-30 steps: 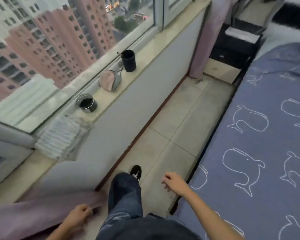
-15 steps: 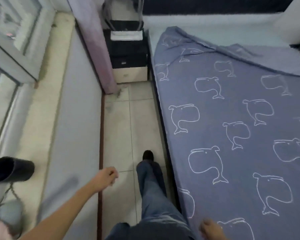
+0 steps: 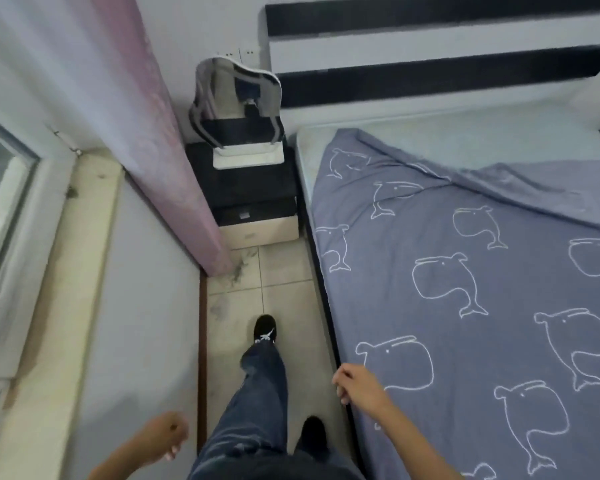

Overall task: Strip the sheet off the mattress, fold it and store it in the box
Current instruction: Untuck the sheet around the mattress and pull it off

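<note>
Sheet: right of frame, on mattress, top corner off.
Left hand: lower left, fingers loose, empty.
Right hand: at sheet edge, fingers bent, grip unclear.

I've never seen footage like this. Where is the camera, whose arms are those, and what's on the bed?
There is no machine here: the camera sits on a person's head, looking forward and down. The bare arms are theirs. The left hand and right hand are loosely curled, holding nothing; the right is at the bed's edge. They stand on a tiled floor beside the bed. A whale-print sheet covers most of the mattress, whose head end lies bare. A black nightstand stands by the striped headboard.
</note>
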